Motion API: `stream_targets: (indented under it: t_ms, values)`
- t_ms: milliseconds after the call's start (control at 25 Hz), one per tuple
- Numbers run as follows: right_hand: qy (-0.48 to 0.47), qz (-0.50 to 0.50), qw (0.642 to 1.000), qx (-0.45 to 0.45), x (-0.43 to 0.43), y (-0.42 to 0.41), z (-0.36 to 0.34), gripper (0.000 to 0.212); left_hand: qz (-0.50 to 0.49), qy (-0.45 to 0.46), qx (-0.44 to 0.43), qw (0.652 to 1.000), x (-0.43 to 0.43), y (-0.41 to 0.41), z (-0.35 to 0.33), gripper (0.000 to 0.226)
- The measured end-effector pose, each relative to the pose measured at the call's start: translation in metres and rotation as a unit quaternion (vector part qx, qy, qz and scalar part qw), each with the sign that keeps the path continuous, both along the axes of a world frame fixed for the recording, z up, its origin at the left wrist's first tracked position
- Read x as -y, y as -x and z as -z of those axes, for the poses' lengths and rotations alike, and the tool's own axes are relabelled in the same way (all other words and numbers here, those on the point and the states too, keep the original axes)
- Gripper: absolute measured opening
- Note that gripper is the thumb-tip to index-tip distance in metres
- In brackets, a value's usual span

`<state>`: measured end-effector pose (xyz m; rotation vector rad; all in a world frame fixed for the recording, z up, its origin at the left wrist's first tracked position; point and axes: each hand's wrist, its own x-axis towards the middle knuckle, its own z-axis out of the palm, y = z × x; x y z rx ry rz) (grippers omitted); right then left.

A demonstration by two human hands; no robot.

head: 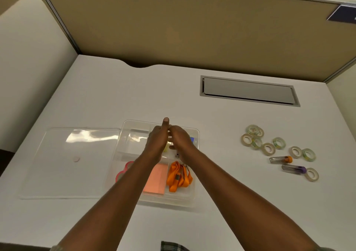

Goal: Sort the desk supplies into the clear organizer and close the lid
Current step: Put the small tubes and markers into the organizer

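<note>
Orange lanyard (pixel 178 175) and pad (pixel 157 180) lie sorted in the organizer (pixel 125 124), lid (pixel 71 162) off beside it, tape rolls (pixel 267 148) and two tubes (pixel 281 159) unsorted on the surface (pixel 115 96); left hand (pixel 156 142) and right hand (pixel 182 139) meet over its rear compartments, grip not discernible.

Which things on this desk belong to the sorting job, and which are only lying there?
Job: organizer, lid, tape rolls, two capped tubes, orange lanyard, pink notepad.
Not the job: cable hatch, partition wall, checked cloth at the bottom edge.
</note>
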<state>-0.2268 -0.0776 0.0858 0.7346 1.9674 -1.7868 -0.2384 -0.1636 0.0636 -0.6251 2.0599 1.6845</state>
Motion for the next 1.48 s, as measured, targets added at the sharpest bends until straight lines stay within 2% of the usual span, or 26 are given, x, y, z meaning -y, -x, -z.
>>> stream_targets:
  t_ms: [160,360,520,680,920,1040,1120,1200,1320,1400,1480]
  values:
    - [-0.066,-0.012,0.996,-0.057,-0.048,-0.019,0.004,0.028,0.044,0.088,-0.082,0.992,-0.036,-0.009,-0.012,0.052]
    - [-0.193,-0.002,0.974,-0.12,-0.14,-0.054,0.012,0.02,0.12,0.127,-0.106,0.979,-0.114,-0.023,-0.013,0.049]
    - [-0.256,0.015,0.961,-0.106,-0.218,-0.086,0.021,0.016,0.187,0.131,-0.099,0.969,-0.192,-0.04,-0.006,0.044]
    - [-0.29,0.053,0.951,-0.093,-0.286,-0.118,0.033,0.016,0.25,0.111,-0.118,0.954,-0.259,-0.06,0.003,0.044]
    - [-0.321,0.119,0.938,-0.053,-0.364,-0.159,0.048,0.02,0.321,0.138,-0.157,0.924,-0.34,-0.08,0.027,0.039]
    - [-0.315,0.116,0.942,-0.001,-0.39,-0.17,0.058,0.042,0.374,0.195,-0.212,0.882,-0.364,-0.085,0.041,0.039]
    - [-0.303,0.099,0.947,0.031,-0.402,-0.175,0.066,0.053,0.415,0.254,-0.265,0.832,-0.375,-0.087,0.051,0.042]
    - [-0.308,0.068,0.948,0.039,-0.409,-0.18,0.074,0.055,0.458,0.318,-0.304,0.773,-0.38,-0.088,0.06,0.043]
    - [-0.312,0.065,0.948,0.028,-0.411,-0.185,0.083,0.046,0.492,0.392,-0.335,0.701,-0.384,-0.09,0.07,0.028]
    - [-0.319,0.073,0.945,0.016,-0.411,-0.188,0.088,0.04,0.492,0.404,-0.339,0.693,-0.387,-0.092,0.072,0.02]
    - [-0.332,0.077,0.94,0.009,-0.41,-0.189,0.09,0.034,0.49,0.396,-0.326,0.704,-0.388,-0.094,0.073,0.019]
